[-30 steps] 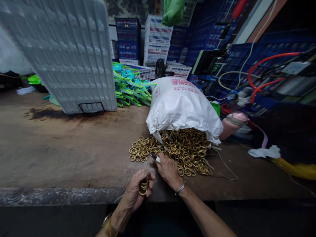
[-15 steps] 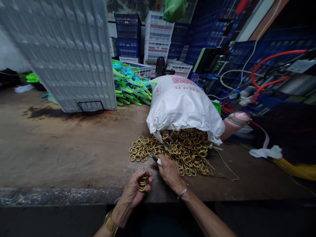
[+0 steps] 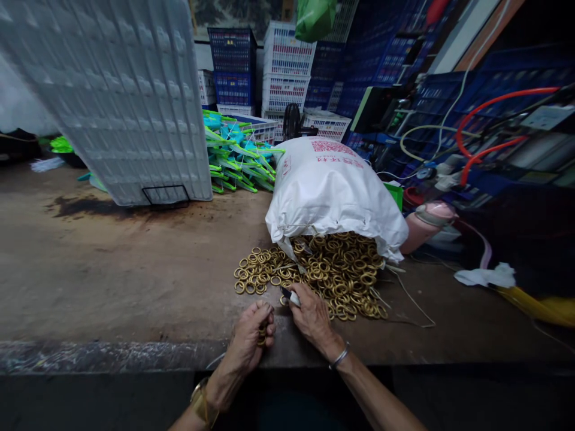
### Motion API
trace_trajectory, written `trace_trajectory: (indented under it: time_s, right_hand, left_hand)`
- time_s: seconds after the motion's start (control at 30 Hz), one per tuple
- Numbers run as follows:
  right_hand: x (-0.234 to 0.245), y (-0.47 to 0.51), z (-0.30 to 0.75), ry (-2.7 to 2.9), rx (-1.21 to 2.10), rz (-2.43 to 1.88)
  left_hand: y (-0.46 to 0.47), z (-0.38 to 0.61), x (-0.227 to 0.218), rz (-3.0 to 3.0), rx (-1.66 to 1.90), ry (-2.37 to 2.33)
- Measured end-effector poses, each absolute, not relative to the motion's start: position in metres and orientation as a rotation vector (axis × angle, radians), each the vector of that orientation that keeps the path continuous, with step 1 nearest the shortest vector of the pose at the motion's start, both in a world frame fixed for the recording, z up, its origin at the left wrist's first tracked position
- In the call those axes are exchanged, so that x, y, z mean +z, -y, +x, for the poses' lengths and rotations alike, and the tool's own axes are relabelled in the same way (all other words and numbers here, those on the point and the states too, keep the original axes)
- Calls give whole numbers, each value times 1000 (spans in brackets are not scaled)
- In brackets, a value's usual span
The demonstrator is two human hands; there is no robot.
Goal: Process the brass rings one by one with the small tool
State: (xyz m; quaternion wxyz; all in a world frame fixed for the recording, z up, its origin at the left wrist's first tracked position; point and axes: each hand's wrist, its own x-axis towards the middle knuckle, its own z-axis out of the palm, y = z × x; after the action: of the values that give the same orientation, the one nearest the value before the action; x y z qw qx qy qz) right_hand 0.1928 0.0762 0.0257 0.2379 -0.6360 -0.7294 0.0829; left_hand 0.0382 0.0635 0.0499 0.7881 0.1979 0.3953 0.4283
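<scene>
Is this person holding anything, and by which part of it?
Yes. The left hand holds gold-coloured rings in its curled grip, the exact contact hidden. The right hand holds a small tool by its white part, dark tip free.

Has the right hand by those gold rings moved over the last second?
Yes, slightly: judged against the white sack, the right hand has shifted rightward and towards the near edge of the table.

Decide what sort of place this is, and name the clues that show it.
Probably a small workshop or factory: many matching rings lie spilled from a big sack, and crates stand stacked behind.
</scene>
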Motion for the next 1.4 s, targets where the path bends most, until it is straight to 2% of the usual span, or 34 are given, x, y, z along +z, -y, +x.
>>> trace_trajectory:
  time_s: [0.4,0.9,1.4]
  right_hand:
    - [29,-68,196,1954,185,-1893]
    - [44,-66,191,2018,324,-1885]
    - [36,-74,196,2071,269,-1963]
  left_hand:
    - [-59,43,53,441,926,-953]
    - [-64,41,48,373,935,-918]
    - [-63,45,47,437,917,-935]
